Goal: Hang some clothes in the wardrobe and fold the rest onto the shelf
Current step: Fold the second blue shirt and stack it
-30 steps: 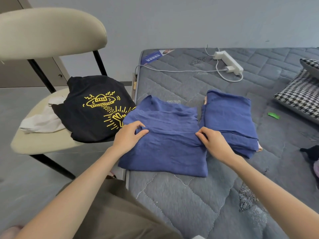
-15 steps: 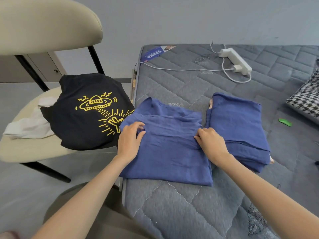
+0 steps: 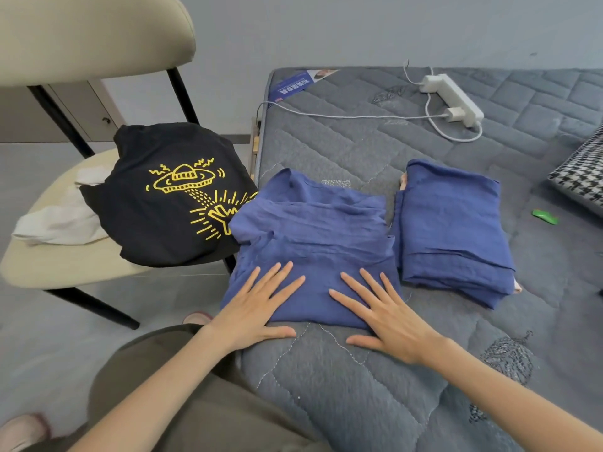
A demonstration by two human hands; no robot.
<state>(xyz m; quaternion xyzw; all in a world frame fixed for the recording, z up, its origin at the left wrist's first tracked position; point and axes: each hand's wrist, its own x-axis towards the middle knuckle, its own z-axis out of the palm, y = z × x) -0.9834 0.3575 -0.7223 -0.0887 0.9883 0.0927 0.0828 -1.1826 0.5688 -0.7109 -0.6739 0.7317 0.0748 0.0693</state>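
Note:
A blue garment [image 3: 313, 236] lies folded on the grey mattress [image 3: 342, 386] near its left edge. My left hand [image 3: 257, 308] rests flat on the garment's near left part, fingers straight and spread. My right hand [image 3: 385, 314] lies flat on its near right part, fingers spread too. To the right sits a second folded blue garment [image 3: 453, 230]. A black T-shirt with a yellow print [image 3: 169, 197] lies on the beige chair [image 3: 65, 265] to the left, over a white cloth [image 3: 55, 220].
A white power strip [image 3: 453, 96] with its cable lies at the mattress's far end, beside a blue leaflet [image 3: 293, 86]. A houndstooth pillow [image 3: 580, 177] and a small green object [image 3: 545, 216] are at the right. Grey floor lies under the chair.
Both hands let go of the fold at the garment's middle, moved toward me and now lie flat on its near half. The camera view has come closer.

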